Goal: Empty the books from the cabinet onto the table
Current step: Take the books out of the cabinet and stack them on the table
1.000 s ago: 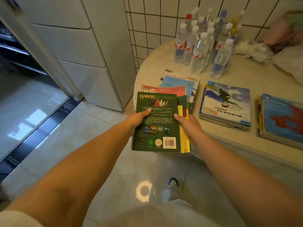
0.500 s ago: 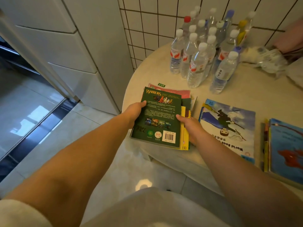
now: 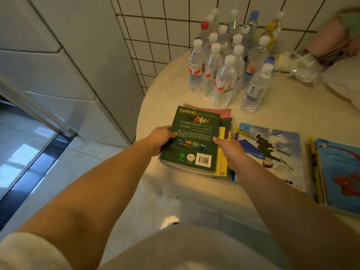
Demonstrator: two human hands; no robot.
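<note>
Book stack (image 3: 196,145), topped by green "WARRIORS" back cover, gripped by left hand (image 3: 160,138) and right hand (image 3: 230,151).

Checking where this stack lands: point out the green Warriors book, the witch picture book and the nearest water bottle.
green Warriors book (image 3: 191,140): head view, middle of back cover.
witch picture book (image 3: 272,151): head view, cover illustration.
nearest water bottle (image 3: 255,90): head view, label.

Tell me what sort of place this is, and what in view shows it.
Probably a room in a home, perhaps a dining or kitchen corner. A round table stands against a white tiled wall, beside white cabinet fronts. Children's picture books and a cluster of water bottles share the tabletop.
</note>
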